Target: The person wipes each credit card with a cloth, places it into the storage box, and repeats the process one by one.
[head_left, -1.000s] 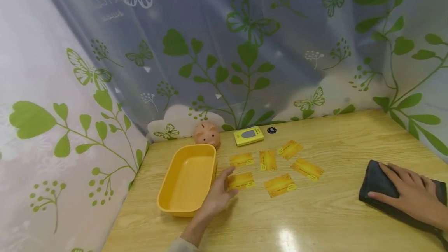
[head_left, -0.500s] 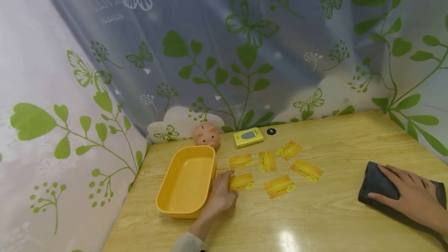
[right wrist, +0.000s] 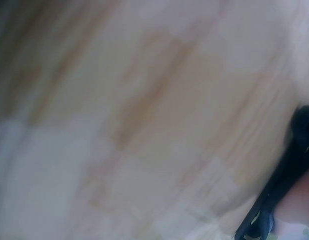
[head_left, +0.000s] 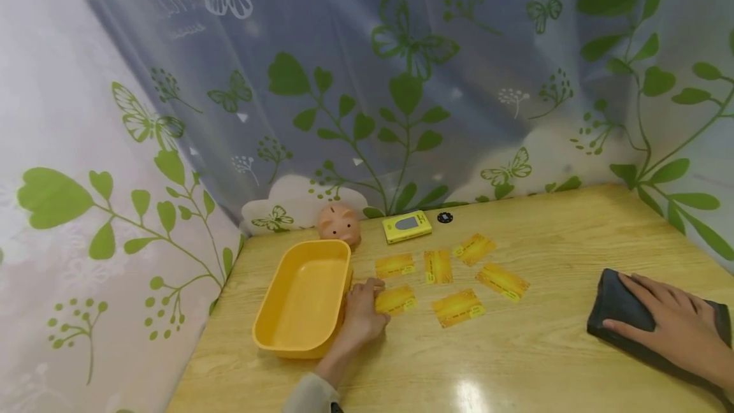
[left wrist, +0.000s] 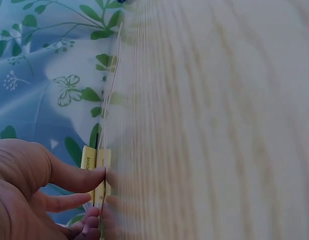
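My left hand [head_left: 362,314] is at the left end of a yellow-orange card [head_left: 395,300] lying on the wooden table. It pinches the card's edge with thumb and curled fingers, and the thumb tip [left wrist: 97,175] shows at a thin edge in the left wrist view. Right of it, my right hand [head_left: 676,320] rests over a dark wallet-like case [head_left: 616,298], its fingers laid across the top and its thumb along the near side. Only a dark strip of the case [right wrist: 282,185] shows in the right wrist view.
A yellow tray [head_left: 304,301] stands just left of my left hand, with a pink piggy bank [head_left: 338,225] behind it. Several similar cards [head_left: 459,308] lie around. At the back are a yellow box [head_left: 407,227], a black round chip [head_left: 445,217] and a patterned curtain [head_left: 487,81].
My left hand has come down onto the near-left card and its fingers have curled in; the card has turned slightly. The right hand and dark case have stayed put.
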The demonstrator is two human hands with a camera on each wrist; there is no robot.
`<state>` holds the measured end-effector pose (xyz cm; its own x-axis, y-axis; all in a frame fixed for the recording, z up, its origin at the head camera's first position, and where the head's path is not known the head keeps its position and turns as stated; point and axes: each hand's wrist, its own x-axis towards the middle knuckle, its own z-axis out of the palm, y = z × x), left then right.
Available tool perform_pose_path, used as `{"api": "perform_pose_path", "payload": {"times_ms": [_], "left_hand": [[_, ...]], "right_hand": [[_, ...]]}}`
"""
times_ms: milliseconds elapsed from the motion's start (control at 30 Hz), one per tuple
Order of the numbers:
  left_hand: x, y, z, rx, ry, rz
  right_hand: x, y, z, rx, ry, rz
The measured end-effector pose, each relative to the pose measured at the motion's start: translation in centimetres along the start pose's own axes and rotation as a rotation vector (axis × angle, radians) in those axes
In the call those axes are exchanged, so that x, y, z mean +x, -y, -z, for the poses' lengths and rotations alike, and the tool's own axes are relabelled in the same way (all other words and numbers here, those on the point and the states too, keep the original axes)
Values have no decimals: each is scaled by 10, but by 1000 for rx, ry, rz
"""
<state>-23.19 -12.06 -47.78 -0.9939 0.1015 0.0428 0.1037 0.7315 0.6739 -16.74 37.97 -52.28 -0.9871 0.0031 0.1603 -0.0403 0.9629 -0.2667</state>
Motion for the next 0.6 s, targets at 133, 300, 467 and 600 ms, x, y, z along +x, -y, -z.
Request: {"api": "perform_pose_path", "payload": {"times_ms": [133, 300, 467, 600], "left_hand": [[0, 1, 1, 31, 7, 20], [-1, 0, 2, 89, 3, 2], [-2, -1, 4, 99, 3, 0], [-1, 0, 5, 65, 14, 11]], "right_hand": [[-1, 0, -1, 1, -4, -1], [-1, -1, 0, 8, 4, -4], [-1, 0, 0, 16, 2, 3], [-1, 0, -1, 30, -11, 12]]}}
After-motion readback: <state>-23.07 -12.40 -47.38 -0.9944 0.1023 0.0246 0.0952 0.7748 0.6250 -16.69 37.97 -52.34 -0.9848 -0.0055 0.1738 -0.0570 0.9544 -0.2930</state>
